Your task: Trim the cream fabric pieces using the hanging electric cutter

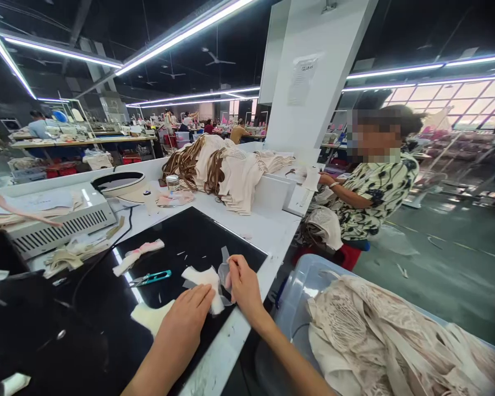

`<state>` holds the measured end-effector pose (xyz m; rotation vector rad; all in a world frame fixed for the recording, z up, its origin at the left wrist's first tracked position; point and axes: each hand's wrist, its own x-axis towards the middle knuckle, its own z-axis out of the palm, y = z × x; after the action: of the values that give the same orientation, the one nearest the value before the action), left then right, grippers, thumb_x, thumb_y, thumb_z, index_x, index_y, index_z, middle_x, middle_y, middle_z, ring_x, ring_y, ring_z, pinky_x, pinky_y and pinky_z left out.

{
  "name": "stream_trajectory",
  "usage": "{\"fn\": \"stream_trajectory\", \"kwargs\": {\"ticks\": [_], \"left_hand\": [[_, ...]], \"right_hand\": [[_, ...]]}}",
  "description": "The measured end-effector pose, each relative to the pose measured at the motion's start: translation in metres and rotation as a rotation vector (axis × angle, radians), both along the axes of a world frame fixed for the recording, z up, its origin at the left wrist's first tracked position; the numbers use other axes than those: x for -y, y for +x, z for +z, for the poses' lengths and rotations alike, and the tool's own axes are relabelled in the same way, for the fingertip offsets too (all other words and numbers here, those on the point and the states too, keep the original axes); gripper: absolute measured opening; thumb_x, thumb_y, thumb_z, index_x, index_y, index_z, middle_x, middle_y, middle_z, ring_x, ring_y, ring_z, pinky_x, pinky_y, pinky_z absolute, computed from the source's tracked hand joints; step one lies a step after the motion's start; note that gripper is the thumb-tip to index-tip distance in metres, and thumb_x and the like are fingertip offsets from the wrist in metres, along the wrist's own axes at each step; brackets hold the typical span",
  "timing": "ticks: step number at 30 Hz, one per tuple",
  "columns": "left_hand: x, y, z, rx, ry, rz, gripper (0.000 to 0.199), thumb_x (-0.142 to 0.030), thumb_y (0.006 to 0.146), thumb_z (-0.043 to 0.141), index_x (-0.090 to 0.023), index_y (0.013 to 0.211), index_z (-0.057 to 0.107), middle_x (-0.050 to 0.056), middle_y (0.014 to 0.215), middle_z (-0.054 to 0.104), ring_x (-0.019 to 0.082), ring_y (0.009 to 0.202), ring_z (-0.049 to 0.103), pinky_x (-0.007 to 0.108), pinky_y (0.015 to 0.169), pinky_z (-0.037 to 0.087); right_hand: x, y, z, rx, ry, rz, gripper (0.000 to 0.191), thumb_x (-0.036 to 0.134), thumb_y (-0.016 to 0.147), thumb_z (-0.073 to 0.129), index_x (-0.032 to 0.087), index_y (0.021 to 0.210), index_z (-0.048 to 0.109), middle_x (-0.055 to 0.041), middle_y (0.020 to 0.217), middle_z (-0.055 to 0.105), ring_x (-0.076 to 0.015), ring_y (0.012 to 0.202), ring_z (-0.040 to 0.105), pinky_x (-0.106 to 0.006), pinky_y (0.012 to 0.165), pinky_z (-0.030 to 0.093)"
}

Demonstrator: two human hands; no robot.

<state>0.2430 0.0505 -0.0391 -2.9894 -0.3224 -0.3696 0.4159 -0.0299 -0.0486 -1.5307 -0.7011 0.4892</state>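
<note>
A small white fabric piece point(202, 276) lies on the black glossy panel in front of me. My left hand point(185, 314) is closed at its near edge, fingers together and fingertips pressing it down; the thumb is hidden. My right hand point(244, 283) pinches a clear film strip point(224, 257) at the fabric's right side. More of the film shows below the fingers, by the fabric's edge. A cream fabric piece point(150, 316) rests left of my left hand, partly covered by it. Teal-handled thread snips point(152, 278) and a pinkish-white fabric piece point(139, 256) lie farther left.
Stacked cream garments with brown straps point(226, 170) stand behind the black panel point(181, 228). A vented white box point(66, 220) and a black cable point(103, 258) are at left. A clear bin point(303, 275) of lace garments is at right; a co-worker point(375, 192) sits beyond.
</note>
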Motion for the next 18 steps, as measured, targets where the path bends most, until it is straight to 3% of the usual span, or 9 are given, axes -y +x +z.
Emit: {"fn": "stream_trajectory", "kwargs": {"ticks": [4,7,12,15,18], "left_hand": [[-0.002,-0.001,-0.002,0.018,-0.006,-0.008,0.078,0.015,0.073,0.03,-0.014,0.138,0.062,0.011,0.141,0.065,0.026,0.126,0.066,0.045,0.105,0.057],[-0.003,0.001,-0.005,0.038,-0.019,-0.009,0.08,0.016,0.072,0.029,-0.016,0.138,0.062,0.01,0.14,0.066,0.025,0.126,0.066,0.044,0.106,0.056],[0.001,-0.004,0.002,0.163,-0.13,-0.027,0.08,0.013,0.074,0.028,-0.018,0.14,0.061,0.009,0.144,0.063,0.025,0.132,0.062,0.049,0.111,0.053],[0.013,-0.021,0.016,0.271,-0.36,-0.042,0.064,0.001,0.089,0.035,-0.025,0.142,0.06,0.005,0.149,0.059,0.025,0.136,0.058,0.047,0.114,0.049],[0.03,-0.048,0.031,0.347,-0.792,0.055,0.037,-0.029,0.099,0.051,-0.03,0.133,0.067,0.004,0.137,0.068,0.027,0.125,0.066,0.037,0.105,0.056]], "right_hand": [[0.004,0.013,-0.006,-0.195,0.152,-0.097,0.032,0.045,0.105,0.054,0.014,0.108,0.063,0.0056,0.071,0.058,-0.004,0.043,0.044,-0.016,0.039,0.038],[0.017,0.021,-0.002,-0.298,0.256,-0.151,0.035,0.049,0.106,0.051,0.015,0.104,0.06,0.0087,0.065,0.049,-0.0022,0.038,0.033,-0.015,0.034,0.028],[0.043,0.004,0.027,-0.336,0.321,-0.049,0.046,0.068,0.095,0.055,0.023,0.102,0.049,0.017,0.049,0.033,-0.0016,0.029,0.016,-0.013,0.029,0.013],[0.054,-0.024,0.047,-0.295,0.282,0.134,0.042,0.064,0.096,0.057,0.023,0.101,0.051,0.017,0.042,0.037,-0.0022,0.026,0.018,-0.013,0.028,0.014],[0.061,-0.054,0.056,-0.237,0.216,0.354,0.039,0.059,0.099,0.056,0.02,0.098,0.056,0.0139,0.037,0.042,-0.0031,0.024,0.024,-0.014,0.029,0.014]]}}
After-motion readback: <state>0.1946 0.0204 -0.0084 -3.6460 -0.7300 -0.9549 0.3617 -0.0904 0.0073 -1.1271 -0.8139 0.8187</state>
